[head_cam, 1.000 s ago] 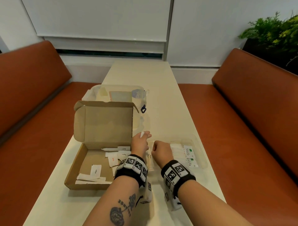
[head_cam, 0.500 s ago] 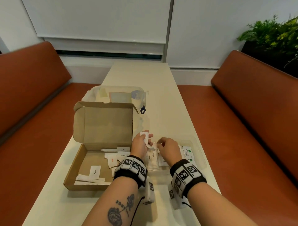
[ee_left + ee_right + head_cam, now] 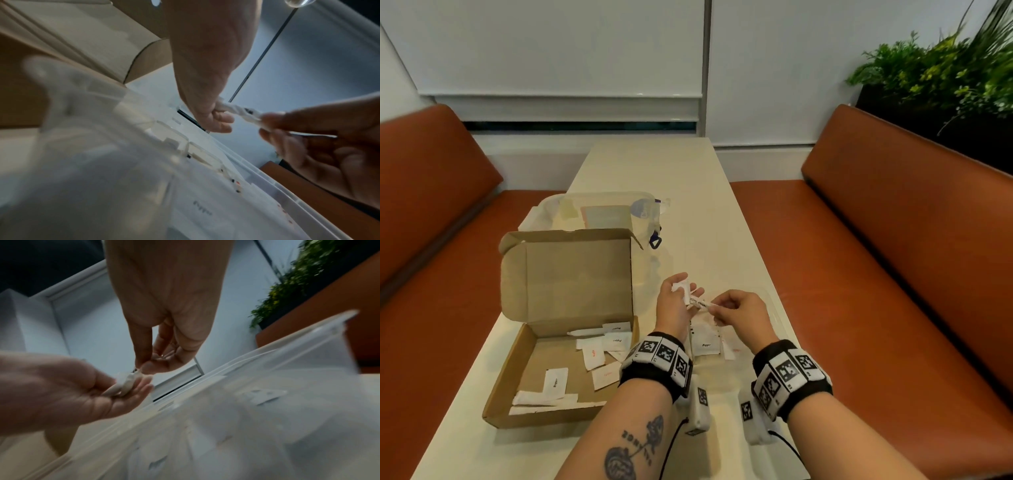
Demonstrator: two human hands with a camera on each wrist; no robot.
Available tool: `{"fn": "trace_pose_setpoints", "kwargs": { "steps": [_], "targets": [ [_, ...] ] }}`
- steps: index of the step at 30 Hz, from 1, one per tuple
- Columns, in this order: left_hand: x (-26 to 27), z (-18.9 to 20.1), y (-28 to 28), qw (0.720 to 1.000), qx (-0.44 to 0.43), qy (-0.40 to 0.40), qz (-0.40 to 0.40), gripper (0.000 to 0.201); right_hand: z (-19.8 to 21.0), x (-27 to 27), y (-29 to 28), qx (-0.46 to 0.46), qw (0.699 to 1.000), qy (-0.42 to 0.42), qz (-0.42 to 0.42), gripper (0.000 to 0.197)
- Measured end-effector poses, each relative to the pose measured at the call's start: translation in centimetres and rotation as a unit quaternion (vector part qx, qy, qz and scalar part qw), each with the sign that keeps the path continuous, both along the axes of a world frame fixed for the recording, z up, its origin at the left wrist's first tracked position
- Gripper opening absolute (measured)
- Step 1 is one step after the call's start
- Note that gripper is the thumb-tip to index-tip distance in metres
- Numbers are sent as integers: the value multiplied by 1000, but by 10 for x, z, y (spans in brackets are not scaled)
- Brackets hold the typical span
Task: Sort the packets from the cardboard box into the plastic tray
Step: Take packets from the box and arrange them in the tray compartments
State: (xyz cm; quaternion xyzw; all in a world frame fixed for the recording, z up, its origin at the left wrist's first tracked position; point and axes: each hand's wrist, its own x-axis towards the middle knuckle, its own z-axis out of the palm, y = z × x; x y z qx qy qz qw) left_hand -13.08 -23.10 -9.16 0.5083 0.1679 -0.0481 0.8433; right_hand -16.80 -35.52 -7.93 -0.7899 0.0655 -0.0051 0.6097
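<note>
An open cardboard box [image 3: 517, 387] lies at the left on the table, with several white packets [image 3: 594, 356] loose inside. To its right stands the clear plastic tray [image 3: 779, 310], which holds flat packets [image 3: 704, 346]. Above the tray my left hand [image 3: 686, 291] holds a few white packets [image 3: 681, 286] under its thumb. My right hand [image 3: 714, 310] pinches the end of a thin stick packet [image 3: 700, 303] that still lies in the left hand. The same stick packet [image 3: 244, 113] shows between the hands in the left wrist view, and the right wrist view shows the pinch [image 3: 144, 368].
A clear lidded plastic container [image 3: 599, 212] stands behind the box's raised lid [image 3: 578, 274]. Orange benches [image 3: 893, 274] flank the narrow pale table [image 3: 688, 205]. A green plant [image 3: 945, 68] stands behind the right bench.
Both hands have risen from the tray. My right hand, a fist over the tray a second ago, has moved left and pinched the stick packet in the left hand.
</note>
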Motion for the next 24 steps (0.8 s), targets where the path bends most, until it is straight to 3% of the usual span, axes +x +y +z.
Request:
{"fn": "trace_pose_setpoints", "kwargs": {
  "steps": [8,15,17,19,24],
  "targets": [
    [3,-4,-18,992,122,22,-3,36,2,4,-31,50,997,-24,-49,12],
    [0,7,-18,945,299,-32,-130,40,13,16,-43,-31,998,-53,-22,12],
    [-3,11,-19,933,302,-42,-191,23,16,22,-43,-30,997,-69,-31,14],
    [-8,11,-18,933,284,-68,-211,26,19,27,-42,-19,995,-80,-48,15],
    [-9,7,-10,933,299,-110,-168,15,14,29,-29,68,994,-44,-72,24]
  ]
}}
